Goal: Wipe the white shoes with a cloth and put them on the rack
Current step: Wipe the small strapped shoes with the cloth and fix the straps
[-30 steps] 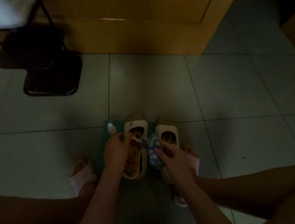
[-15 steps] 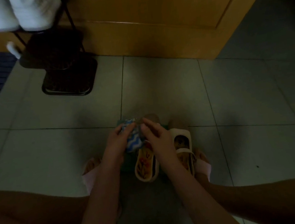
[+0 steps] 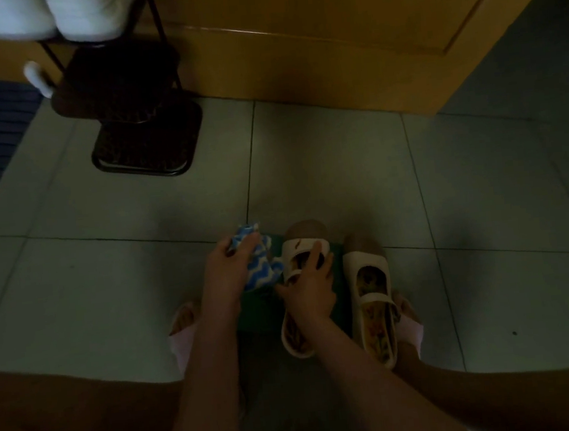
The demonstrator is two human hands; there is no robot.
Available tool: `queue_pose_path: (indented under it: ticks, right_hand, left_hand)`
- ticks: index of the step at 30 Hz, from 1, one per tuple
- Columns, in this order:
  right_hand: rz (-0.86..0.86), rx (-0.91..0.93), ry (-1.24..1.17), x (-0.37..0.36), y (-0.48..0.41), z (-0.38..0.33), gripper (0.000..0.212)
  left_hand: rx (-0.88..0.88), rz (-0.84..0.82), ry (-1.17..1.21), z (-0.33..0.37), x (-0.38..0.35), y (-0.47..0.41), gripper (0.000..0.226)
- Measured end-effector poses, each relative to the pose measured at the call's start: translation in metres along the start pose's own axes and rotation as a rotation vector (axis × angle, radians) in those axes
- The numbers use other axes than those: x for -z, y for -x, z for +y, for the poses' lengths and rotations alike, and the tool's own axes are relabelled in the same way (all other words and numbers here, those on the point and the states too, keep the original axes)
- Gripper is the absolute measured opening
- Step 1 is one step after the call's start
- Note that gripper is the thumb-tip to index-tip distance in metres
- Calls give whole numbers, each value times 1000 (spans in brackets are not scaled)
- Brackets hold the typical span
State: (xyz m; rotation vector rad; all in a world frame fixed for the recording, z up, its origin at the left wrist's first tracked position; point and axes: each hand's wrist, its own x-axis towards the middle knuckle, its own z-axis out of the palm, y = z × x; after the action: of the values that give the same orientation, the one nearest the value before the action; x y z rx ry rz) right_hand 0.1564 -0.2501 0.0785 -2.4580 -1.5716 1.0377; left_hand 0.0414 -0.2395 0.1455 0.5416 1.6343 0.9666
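A white strap shoe (image 3: 304,246) with a floral insole lies at lower centre of the frame on a dark green mat (image 3: 337,265). The right hand (image 3: 310,292) clasps it across the middle, index finger stretched toward the toe. The second white shoe (image 3: 366,265) lies just right of it. The left hand (image 3: 226,272) pinches a bunched blue-and-white zigzag cloth (image 3: 262,274) just left of the clasped shoe. At upper left a dark metal rack (image 3: 146,148) stands on the pale tiled floor (image 3: 342,182), with white sneakers (image 3: 80,16) on its top shelf.

Rack (image 3: 147,138) far left of shoes (image 3: 367,276)
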Motion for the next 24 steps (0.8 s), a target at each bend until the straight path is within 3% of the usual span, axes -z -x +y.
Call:
queue_pose_path:
  ticks: [3,10,16,20,24]
  right_hand:
    - [34,49,-42,6,-3,9,94]
    - [44,25,-501,18,-4,33,87]
    - [69,5,-680,13,-1,37,78]
    - [82,18,-691,13,-1,42,74]
    - [69,17,-688,12,-3,43,77]
  left_hand:
    - [-4,9,3,-4,-3,-3,22]
    - [-172,-33,-183,-5,-28,-9,37]
    - [-427,-129,-372,24,-67,-9,36]
    - [-477,-220,-429,41,-75,-17,33]
    - [-483,-153,-337,53,-62,-23,34]
